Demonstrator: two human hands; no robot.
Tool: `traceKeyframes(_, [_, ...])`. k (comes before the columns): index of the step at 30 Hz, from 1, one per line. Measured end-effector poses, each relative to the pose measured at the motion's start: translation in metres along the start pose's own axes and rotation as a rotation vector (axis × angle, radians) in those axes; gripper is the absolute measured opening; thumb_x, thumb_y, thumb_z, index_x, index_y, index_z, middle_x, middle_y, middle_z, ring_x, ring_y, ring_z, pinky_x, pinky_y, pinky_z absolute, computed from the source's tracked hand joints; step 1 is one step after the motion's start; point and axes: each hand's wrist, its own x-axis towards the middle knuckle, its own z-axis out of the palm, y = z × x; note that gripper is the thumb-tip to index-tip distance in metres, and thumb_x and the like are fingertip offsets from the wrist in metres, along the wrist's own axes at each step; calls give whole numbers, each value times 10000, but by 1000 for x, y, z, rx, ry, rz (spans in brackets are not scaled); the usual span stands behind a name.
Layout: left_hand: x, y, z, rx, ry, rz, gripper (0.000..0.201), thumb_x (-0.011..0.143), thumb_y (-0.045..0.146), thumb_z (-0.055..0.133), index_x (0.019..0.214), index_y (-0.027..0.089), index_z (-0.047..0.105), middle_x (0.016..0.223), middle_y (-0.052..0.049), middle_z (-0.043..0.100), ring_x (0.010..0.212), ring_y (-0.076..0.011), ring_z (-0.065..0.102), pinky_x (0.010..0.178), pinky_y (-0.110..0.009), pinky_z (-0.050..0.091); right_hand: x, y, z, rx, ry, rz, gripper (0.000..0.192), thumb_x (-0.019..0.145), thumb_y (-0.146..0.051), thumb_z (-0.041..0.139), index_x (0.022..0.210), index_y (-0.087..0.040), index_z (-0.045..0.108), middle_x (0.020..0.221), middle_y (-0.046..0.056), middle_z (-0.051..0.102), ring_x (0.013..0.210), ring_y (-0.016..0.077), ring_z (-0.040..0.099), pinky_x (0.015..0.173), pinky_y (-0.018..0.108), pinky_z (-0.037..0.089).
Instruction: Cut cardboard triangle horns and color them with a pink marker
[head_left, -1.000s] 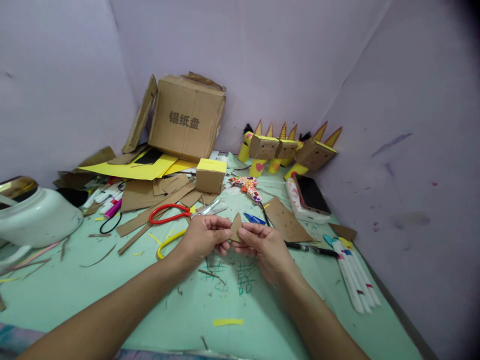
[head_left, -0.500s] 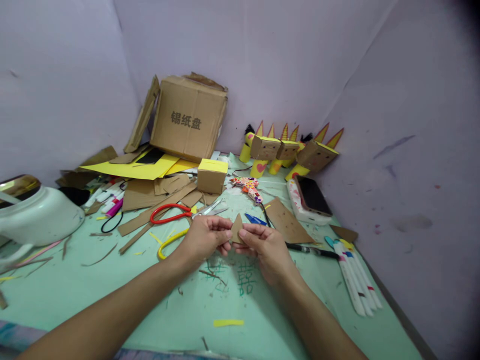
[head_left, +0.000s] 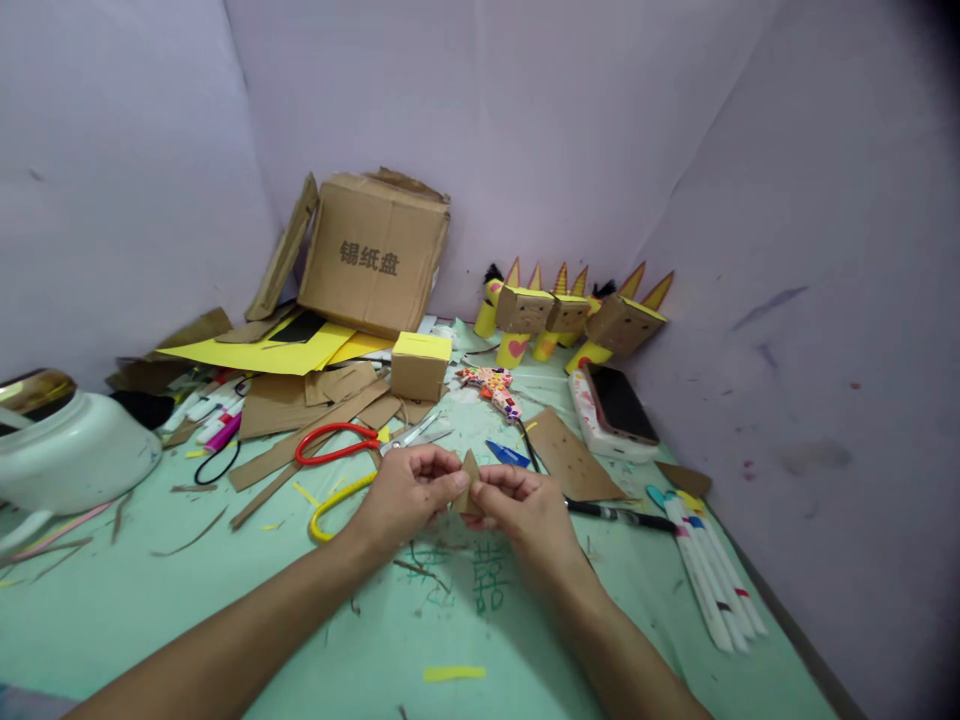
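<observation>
The left forearm (head_left: 225,635) and right forearm (head_left: 630,640), both bare, slant inward from the lower corners and bring the 2 hands together over the pale green desk (head_left: 247,610). Between them, raised just in front of the person, is a small pointed piece of brown cardboard (head_left: 468,492), its tip upward. The left hand (head_left: 409,490) has its back turned up and out, thumb reaching across to the piece's left edge, fingers curled. The right hand (head_left: 529,510) mirrors it, thumb laid on the right edge. Each grip is clamped on the piece; the fingertips behind it are hidden. Near the left hand lie scissors with 1 red handle and 1 yellow handle (head_left: 388,443); beyond the right hand, a flat blue pointed object (head_left: 508,455). A thin yellow paper strip (head_left: 454,674) lies nearer the person.
</observation>
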Motion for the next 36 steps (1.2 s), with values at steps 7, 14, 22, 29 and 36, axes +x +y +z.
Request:
traceKeyframes(7, [-2, 1, 1, -33, -4, -12, 230, 528, 293, 667, 651, 111, 598, 456, 40, 504, 350, -46, 361, 330, -173, 280, -4, -1, -2, -106, -97, -53, 105, 608, -237, 661, 584, -144, 705, 484, 3, 630, 447, 125, 542, 513, 277, 506])
traceKeyframes(14, [-3, 0, 1, -56, 11, -31, 199, 546, 293, 660, 641, 134, 586, 404, 62, 463, 327, -49, 351, 305, -166, 275, -2, 0, -2, -115, -107, -76, 154, 613, -252, 676, 680, -138, 755, 503, 18, 651, 454, 141, 563, 496, 278, 508])
traceKeyframes(22, [-3, -2, 0, -74, -6, -6, 213, 554, 306, 669, 638, 139, 567, 411, 62, 474, 333, -50, 359, 307, -164, 274, -3, 1, -2, -138, -65, -86, 144, 588, -250, 684, 654, -141, 750, 503, 24, 655, 453, 152, 570, 492, 292, 506])
traceKeyframes(29, [-4, -4, 2, -86, 1, -25, 185, 567, 262, 670, 581, 154, 520, 401, 69, 465, 322, -38, 358, 303, -148, 255, -5, 1, -1, 30, -116, 40, 106, 561, -232, 690, 584, -128, 685, 474, -3, 608, 416, 103, 516, 437, 234, 486])
traceKeyframes(36, [-4, -4, 7, -95, 50, -101, 177, 593, 193, 634, 558, 182, 460, 335, 92, 436, 257, -45, 332, 250, -142, 249, -4, 3, 2, 231, -141, 212, 134, 517, -210, 727, 593, -124, 658, 424, -83, 448, 369, 70, 479, 405, 205, 489])
